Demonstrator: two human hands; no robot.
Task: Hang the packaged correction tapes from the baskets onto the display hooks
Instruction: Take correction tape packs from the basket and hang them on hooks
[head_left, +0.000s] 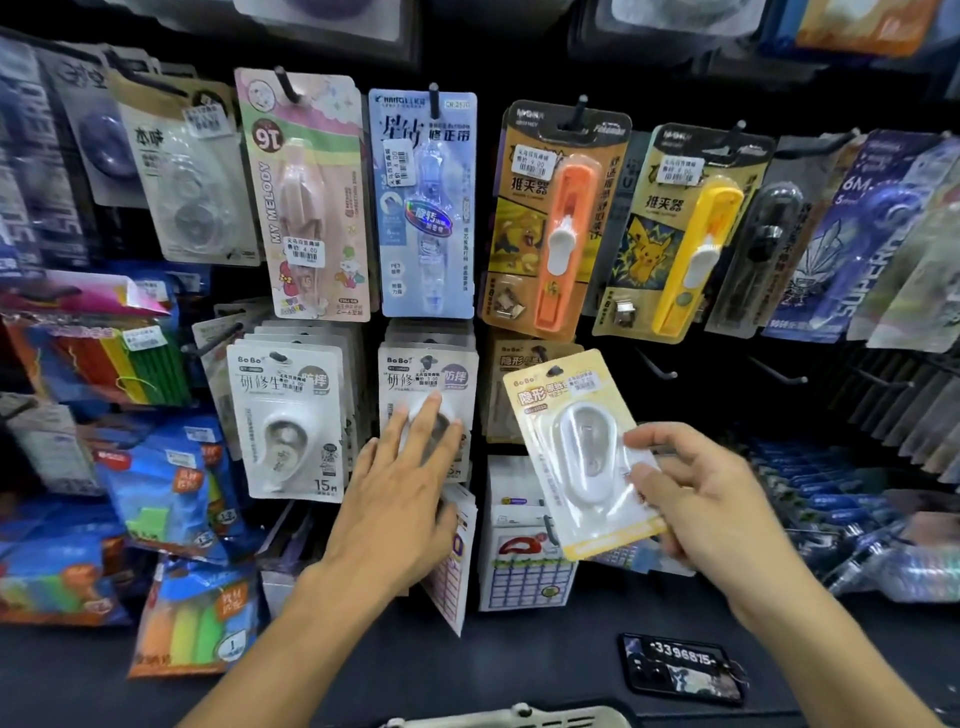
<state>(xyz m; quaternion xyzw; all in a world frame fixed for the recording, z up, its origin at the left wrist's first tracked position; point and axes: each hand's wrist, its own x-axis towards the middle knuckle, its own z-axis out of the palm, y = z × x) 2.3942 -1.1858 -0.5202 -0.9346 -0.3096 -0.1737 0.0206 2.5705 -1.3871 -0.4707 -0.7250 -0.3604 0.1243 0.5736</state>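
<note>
My right hand (696, 499) pinches a yellow-backed correction tape package (576, 447) by its right edge. It is tilted, its top hole just in front of a hook (543, 358) that carries a matching pack. My left hand (400, 483) lies flat with straight fingers on the front pack of the middle white BoBo stack (426, 374). A second white BoBo stack (291, 421) hangs to its left. The rim of a pale basket (514, 717) shows at the bottom edge.
Above hang a pink correction tape (311, 197), a blue one (426, 208), and orange (556, 218) and yellow (680, 234) clip pushers. Bare hooks (660, 369) jut out on the right. A phone (680, 667) lies on the dark shelf. Highlighter packs (171, 483) crowd the left.
</note>
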